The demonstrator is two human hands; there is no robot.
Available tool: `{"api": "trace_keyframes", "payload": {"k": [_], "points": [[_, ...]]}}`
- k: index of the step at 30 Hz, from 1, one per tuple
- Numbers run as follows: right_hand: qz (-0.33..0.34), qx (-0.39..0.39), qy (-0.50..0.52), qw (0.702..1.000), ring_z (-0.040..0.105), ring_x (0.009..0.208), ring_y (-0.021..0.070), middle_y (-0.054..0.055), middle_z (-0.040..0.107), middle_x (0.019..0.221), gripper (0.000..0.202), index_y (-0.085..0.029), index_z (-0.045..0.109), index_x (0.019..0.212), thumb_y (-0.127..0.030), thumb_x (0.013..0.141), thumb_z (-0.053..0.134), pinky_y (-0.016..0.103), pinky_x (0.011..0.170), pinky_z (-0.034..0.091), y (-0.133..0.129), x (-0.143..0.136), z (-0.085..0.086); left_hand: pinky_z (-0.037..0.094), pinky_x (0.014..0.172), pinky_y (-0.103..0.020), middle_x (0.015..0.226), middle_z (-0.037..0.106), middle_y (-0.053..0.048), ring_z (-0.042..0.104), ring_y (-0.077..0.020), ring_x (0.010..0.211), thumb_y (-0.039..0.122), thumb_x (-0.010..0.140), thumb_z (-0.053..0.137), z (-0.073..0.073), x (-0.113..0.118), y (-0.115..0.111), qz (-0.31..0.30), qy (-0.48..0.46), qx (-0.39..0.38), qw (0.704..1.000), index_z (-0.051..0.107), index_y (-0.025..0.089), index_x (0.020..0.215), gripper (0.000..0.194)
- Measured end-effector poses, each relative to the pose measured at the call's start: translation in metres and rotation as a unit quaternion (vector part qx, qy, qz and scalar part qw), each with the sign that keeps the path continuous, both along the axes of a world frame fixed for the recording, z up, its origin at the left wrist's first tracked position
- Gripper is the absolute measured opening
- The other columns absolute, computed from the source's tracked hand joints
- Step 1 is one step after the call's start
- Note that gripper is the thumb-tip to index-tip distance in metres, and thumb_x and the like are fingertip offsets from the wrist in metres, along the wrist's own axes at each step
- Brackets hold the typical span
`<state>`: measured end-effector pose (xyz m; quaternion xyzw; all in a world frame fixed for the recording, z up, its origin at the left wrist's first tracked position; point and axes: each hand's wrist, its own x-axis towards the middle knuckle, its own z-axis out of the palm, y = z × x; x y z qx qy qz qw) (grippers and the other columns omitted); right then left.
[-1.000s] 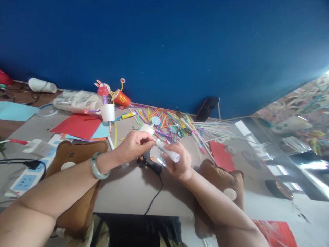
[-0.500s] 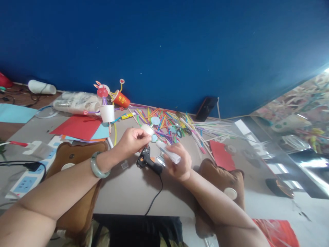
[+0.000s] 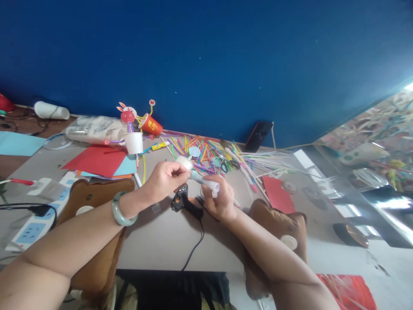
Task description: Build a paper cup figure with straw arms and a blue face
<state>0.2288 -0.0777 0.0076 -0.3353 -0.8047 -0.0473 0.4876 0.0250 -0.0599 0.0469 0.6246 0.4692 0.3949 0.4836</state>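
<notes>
My left hand (image 3: 166,178), with a bracelet at the wrist, is closed with thumb and fingers pinched at a small white paper cup (image 3: 184,162). The fingers hide most of the cup; its rim shows beyond them. A light blue paper disc (image 3: 194,151) stands by the cup, and a second pale blue piece (image 3: 194,174) shows at the fingertips. My right hand (image 3: 222,198) is closed around a white, partly see-through tube (image 3: 210,185), its far end close to the left fingertips. Below the hands lies a black glue gun (image 3: 189,204) with its cord.
Many coloured sticks (image 3: 206,150) lie by the blue wall, with scissors (image 3: 227,165) among them. A white cup figure (image 3: 133,143) and an orange cup (image 3: 152,125) stand left. Red paper (image 3: 97,159), a power strip (image 3: 35,226), a phone (image 3: 258,135) and brown cushions (image 3: 97,254) surround the workspace.
My right hand has turned and moved slightly left, bringing the white tube up to the left fingertips. My left hand stays almost in place at the cup.
</notes>
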Motion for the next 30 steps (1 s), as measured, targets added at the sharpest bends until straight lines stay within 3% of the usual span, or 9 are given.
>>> {"api": "trace_keyframes", "payload": {"k": [5,9,12,15,17,21,25,30], "points": [[0.017,0.070,0.043,0.996,0.063,0.068,0.0202,0.007,0.067,0.085,0.032,-0.019,0.055,0.120,-0.019,0.089,0.061,0.034,0.060,0.053,-0.002,0.001,-0.006,0.030,0.041,-0.019,0.045,0.052,0.004,0.041,-0.0061,0.039,0.021,0.079,0.063,-0.003,0.000,0.006,0.016,-0.034,-0.058,0.998,0.064,0.015,0.064,0.016],[0.028,0.031,0.035,0.999,0.066,0.072,0.0210,0.007,0.069,0.087,0.029,-0.020,0.056,0.120,-0.018,0.092,0.059,0.034,0.061,0.055,-0.003,-0.002,-0.004,0.031,0.042,-0.019,0.044,0.051,0.004,0.042,-0.0066,0.041,0.024,0.079,0.063,-0.003,0.001,0.005,-0.009,-0.011,-0.072,0.997,0.062,0.015,0.061,0.021],[0.022,-0.009,0.023,0.999,0.069,0.076,0.0209,0.008,0.071,0.091,0.026,-0.021,0.056,0.119,-0.019,0.093,0.058,0.034,0.065,0.056,-0.003,-0.003,0.000,0.035,0.046,-0.019,0.052,0.058,0.002,0.048,-0.0083,0.047,0.030,0.081,0.064,-0.003,0.000,0.003,-0.035,0.011,-0.048,0.998,0.068,0.014,0.069,0.020],[0.025,-0.017,0.013,0.999,0.070,0.082,0.0214,0.008,0.071,0.094,0.025,-0.020,0.055,0.118,-0.018,0.094,0.058,0.034,0.069,0.058,-0.001,-0.002,0.001,0.039,0.049,-0.020,0.059,0.063,-0.001,0.052,-0.0099,0.053,0.030,0.082,0.065,-0.003,0.000,0.002,-0.036,0.012,-0.012,0.999,0.073,0.013,0.078,0.020],[0.024,-0.021,0.004,0.999,0.070,0.083,0.0215,0.008,0.071,0.094,0.023,-0.020,0.055,0.116,-0.018,0.094,0.058,0.034,0.070,0.058,0.001,-0.001,0.000,0.038,0.048,-0.020,0.056,0.061,0.000,0.051,-0.0095,0.051,0.028,0.082,0.065,-0.001,0.000,0.001,-0.027,0.006,-0.007,1.000,0.071,0.014,0.074,0.018],[-0.007,-0.016,0.015,1.000,0.070,0.081,0.0208,0.008,0.070,0.093,0.020,-0.020,0.056,0.114,-0.019,0.095,0.056,0.033,0.068,0.058,0.004,0.000,-0.004,0.031,0.041,-0.019,0.045,0.051,0.004,0.042,-0.0065,0.041,0.023,0.080,0.065,0.003,-0.001,0.003,-0.002,-0.027,-0.041,0.999,0.065,0.015,0.064,0.017],[-0.007,0.035,0.049,0.998,0.068,0.074,0.0207,0.007,0.069,0.089,0.024,-0.021,0.055,0.119,-0.022,0.095,0.056,0.035,0.063,0.057,0.001,-0.002,-0.006,0.027,0.039,-0.019,0.042,0.049,0.004,0.038,-0.0057,0.037,0.023,0.079,0.066,-0.004,-0.001,0.007,0.009,-0.044,-0.088,0.995,0.064,0.015,0.064,0.017],[0.009,-0.019,0.035,0.999,0.068,0.075,0.0202,0.007,0.069,0.090,0.021,-0.020,0.056,0.117,-0.024,0.097,0.055,0.033,0.063,0.057,-0.003,-0.004,-0.005,0.029,0.042,-0.018,0.046,0.053,0.003,0.042,-0.0059,0.041,0.027,0.081,0.065,-0.004,0.000,0.005,-0.032,-0.033,-0.090,0.995,0.064,0.015,0.065,0.019]]}}
